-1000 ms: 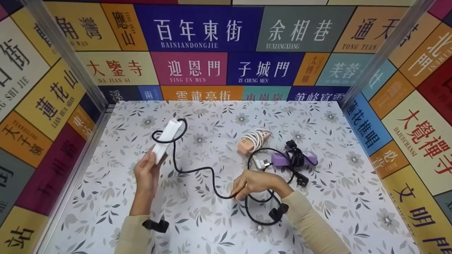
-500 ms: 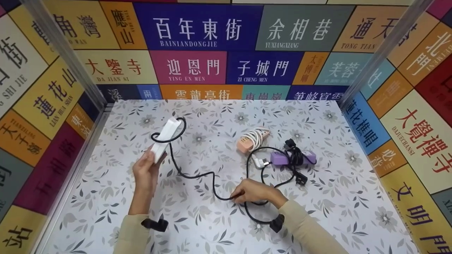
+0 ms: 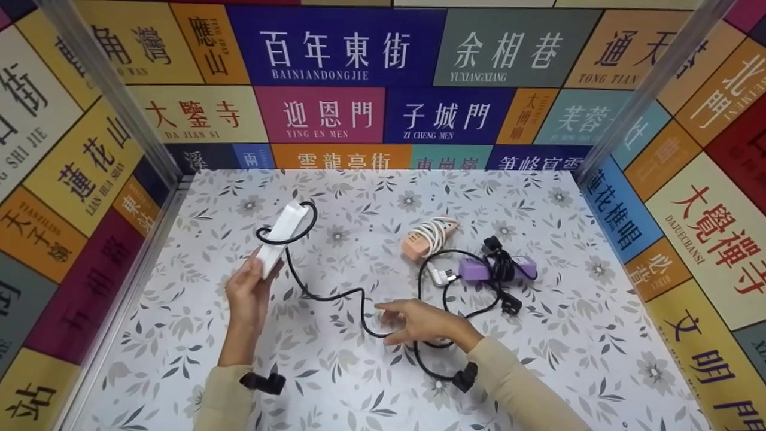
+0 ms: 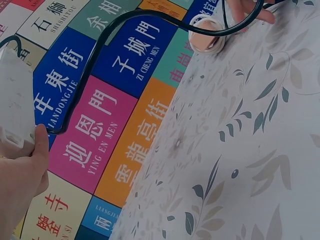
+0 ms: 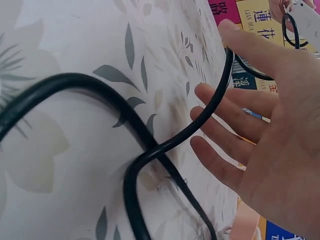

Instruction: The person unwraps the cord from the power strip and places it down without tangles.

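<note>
On the back wall (image 3: 383, 90), a dark blue panel (image 3: 338, 51) reads 百年東街, BAINIANDONGJIE, and a pink panel (image 3: 326, 115) YING EN MEN. A yellow left-wall panel (image 3: 96, 167) reads LIAN HUA SHAN; a cream right-wall panel (image 3: 712, 233) reads DAJUECHANSI.

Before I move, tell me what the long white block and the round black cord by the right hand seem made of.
The long white block looks like hard plastic, satin: crisp, straight edges. The round black cord seems sheathed in rubber or soft plastic, faintly glossy: loose curves show faint highlights.

Black cord (image 5: 186, 133) perhaps against hand (image 5: 280, 135).
</note>
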### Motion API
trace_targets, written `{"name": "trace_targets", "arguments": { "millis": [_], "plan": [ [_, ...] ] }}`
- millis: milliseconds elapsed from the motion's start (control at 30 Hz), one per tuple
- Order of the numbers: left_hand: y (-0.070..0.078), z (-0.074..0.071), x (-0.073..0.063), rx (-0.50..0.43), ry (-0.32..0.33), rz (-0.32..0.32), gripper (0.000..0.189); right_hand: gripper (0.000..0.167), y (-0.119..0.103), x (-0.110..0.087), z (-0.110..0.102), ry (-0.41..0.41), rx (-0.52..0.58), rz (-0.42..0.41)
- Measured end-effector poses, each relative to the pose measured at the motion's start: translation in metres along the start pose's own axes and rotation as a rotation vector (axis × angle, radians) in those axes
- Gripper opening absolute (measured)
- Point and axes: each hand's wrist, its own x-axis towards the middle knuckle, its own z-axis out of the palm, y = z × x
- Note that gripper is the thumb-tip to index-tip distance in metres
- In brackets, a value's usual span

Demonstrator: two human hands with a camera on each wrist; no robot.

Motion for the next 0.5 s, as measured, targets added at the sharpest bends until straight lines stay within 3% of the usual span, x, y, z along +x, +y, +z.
{"name": "trace_targets", "arguments": {
  "millis": [267, 500],
  "plan": [
    [0.000, -0.001, -0.001, 0.001, -0.004, -0.010, 0.018, 0.057, -0.017, 0.012, -0.003, 0.186, 0.012, -0.091],
    [-0.001, 0.000, -0.002, 0.123, -0.026, 0.001, 0.037, 0.045, -0.033, 0.023, -0.004, 0.253, -0.033, -0.198]
  ]
}}
